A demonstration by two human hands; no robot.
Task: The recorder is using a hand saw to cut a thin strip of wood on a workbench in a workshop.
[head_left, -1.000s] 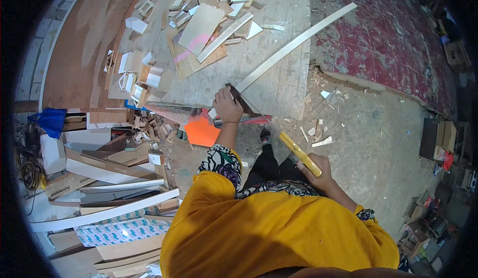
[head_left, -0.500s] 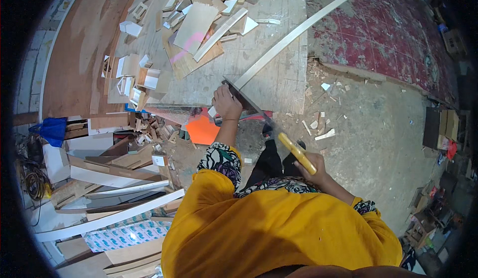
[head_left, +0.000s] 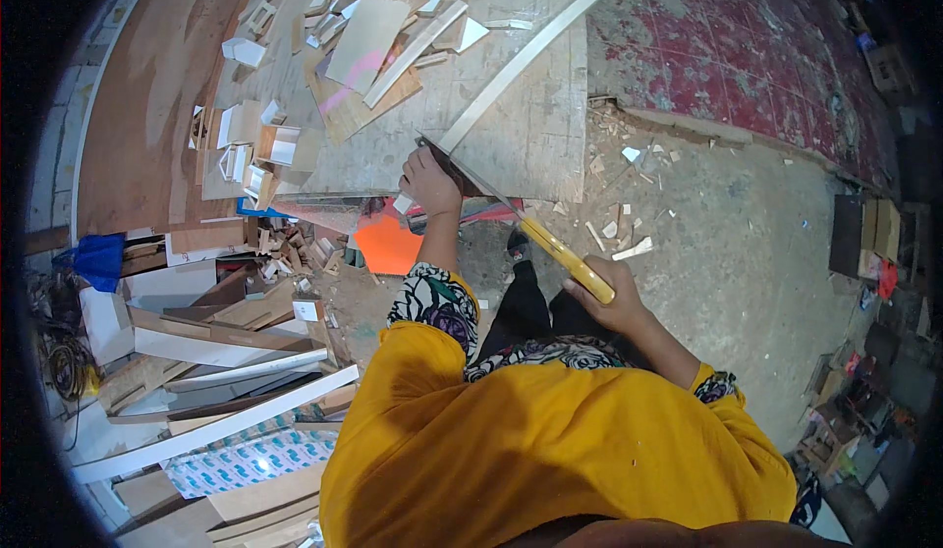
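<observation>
Batten [head_left: 516, 70] on plywood [head_left: 530, 145], concrete floor [head_left: 727, 244] below

You stand in a woodworking shop. You have a handsaw [head_left: 567, 258], offcuts [head_left: 368, 42] crowd your plywood worktop [head_left: 530, 126], and boards [head_left: 196, 348] lie heaped at your left

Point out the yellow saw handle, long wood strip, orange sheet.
Yellow saw handle [head_left: 555, 247]: head view, middle of the grip's bare part.
Long wood strip [head_left: 530, 57]: head view, upper face, mid-length.
Orange sheet [head_left: 385, 246]: head view, visible face.
</observation>
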